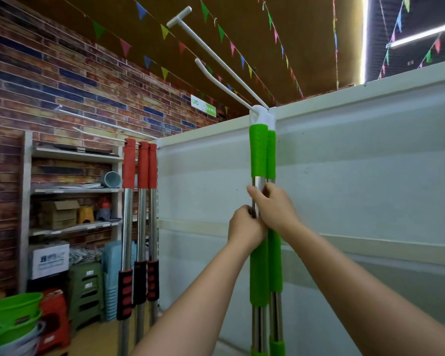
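Observation:
Two steel mop poles with green grips hang side by side from a white wall hook by their white end caps. My left hand grips the bare steel section of the front pole below the upper green grip. Just above it, my right hand curls its fingers round the same steel section. A second long green sleeve covers the poles below my hands.
Three poles with red grips hang from another hook to the left. White panel wall stands behind. Metal shelves with boxes, stacked stools and green buckets fill the left corner by a brick wall.

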The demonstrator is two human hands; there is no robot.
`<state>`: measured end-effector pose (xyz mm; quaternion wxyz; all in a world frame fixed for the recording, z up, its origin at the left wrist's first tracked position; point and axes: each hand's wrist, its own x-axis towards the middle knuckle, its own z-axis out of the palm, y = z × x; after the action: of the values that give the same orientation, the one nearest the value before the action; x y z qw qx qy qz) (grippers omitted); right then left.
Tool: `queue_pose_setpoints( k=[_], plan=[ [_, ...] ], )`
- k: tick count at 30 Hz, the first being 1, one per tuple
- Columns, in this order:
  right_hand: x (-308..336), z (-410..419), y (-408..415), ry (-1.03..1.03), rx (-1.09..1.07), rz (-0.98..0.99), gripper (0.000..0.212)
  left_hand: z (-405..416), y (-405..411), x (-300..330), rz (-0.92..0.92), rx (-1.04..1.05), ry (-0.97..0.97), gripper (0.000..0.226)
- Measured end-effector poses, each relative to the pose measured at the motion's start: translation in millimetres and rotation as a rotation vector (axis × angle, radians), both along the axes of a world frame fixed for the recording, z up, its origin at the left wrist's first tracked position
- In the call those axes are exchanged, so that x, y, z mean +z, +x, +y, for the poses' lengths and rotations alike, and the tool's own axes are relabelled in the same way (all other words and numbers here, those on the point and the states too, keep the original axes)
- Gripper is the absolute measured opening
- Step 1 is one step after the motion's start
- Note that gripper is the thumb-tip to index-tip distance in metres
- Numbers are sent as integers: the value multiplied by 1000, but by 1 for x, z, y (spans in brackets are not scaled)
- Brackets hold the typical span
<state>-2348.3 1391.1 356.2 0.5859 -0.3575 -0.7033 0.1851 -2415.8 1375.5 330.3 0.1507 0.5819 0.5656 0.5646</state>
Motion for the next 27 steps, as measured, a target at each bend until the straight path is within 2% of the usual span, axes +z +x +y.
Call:
queue_pose_setpoints(
  k=[3,5,10,16,27],
  plan=[
    [-8,-6,-4,-28,8,0,34,-9,-2,-6,31,-22,-30,24],
    [-10,-10,-5,-31,20,-25,33,-14,-1,-5,-9,-34,-20,25],
    [-12,-16,-1,-33,45,-102,26,-14,-3,-9,29,74,7,16],
    [-10,-23,5,-44,96,-140,23,-23,-3,-9,37,123,28,20],
    [-9,-38,7,-43,75,-244,33,-45,-3,-5,59,110,-21,15]
  ],
)
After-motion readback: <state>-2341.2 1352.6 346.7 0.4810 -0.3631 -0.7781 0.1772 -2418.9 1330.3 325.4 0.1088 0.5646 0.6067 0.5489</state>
